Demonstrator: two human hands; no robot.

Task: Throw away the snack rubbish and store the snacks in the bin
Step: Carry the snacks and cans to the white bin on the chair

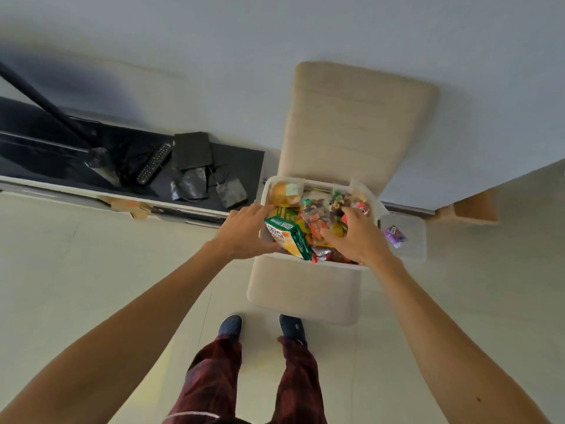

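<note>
We've got the white storage bin (321,182) sitting on the seat of a beige chair (357,123), already stuffed with colourful snack packets (318,209). Our left hand (244,231) is wrapped round a green and orange carton (287,238) at the bin's near-left corner, with the carton tilted over the rim. Our right hand (357,240) lies on the packets at the near right, fingers spread and gripping nothing. A purple packet (395,237) sits on a clear lid (412,249) just right of the bin. Far left there's a remote (153,163) on a dark TV stand (241,160).
</note>
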